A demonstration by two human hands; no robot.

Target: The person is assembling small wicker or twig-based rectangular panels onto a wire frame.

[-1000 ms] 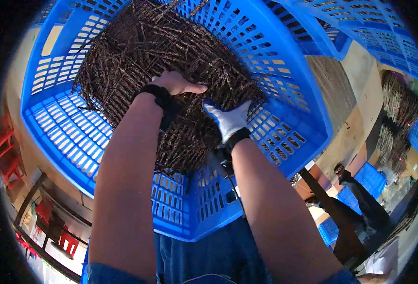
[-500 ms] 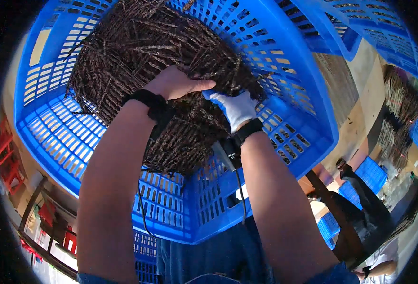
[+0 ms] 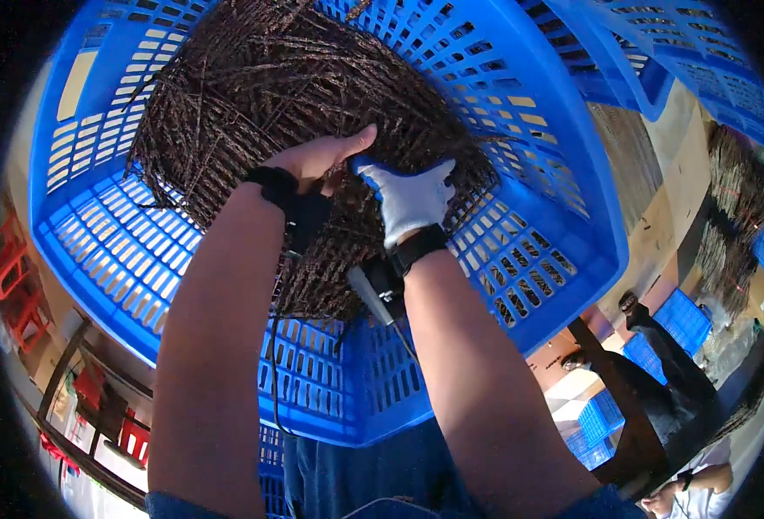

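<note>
The bare left hand (image 3: 321,158) lies palm-down on a heap of thin dark sticks (image 3: 278,95), thumb stretched toward one o'clock and fingers curled down into the pile, so it grips a tuft of them. A black wrist strap (image 3: 288,201) wraps the wrist, and a thin cable hangs from it toward six o'clock. Just beside it at three o'clock, the right hand (image 3: 410,197) wears a white glove with blue fingertips and a black wristband (image 3: 417,249). Its fingers bend over the same pile, pressing on the sticks next to the left thumb; whether they close around any I cannot tell. A small grey device sits under that wrist.

The sticks fill the middle of a big blue plastic crate (image 3: 538,242) with slotted walls and floor. The heap reaches from the hands up toward twelve o'clock and out to ten o'clock. Most sticks lie tangled, but the main run goes from about seven o'clock to one o'clock, with loose ends poking over the rim at nine o'clock.

Another blue crate (image 3: 650,52) stands at one o'clock, touching the first. At three o'clock more dark bundles (image 3: 732,208) rest on a pale wooden surface. At four o'clock smaller blue crates (image 3: 680,320) sit on a reddish floor, and a dark seated person (image 3: 659,381) is near them. Red stools (image 3: 14,277) stand at nine o'clock.
</note>
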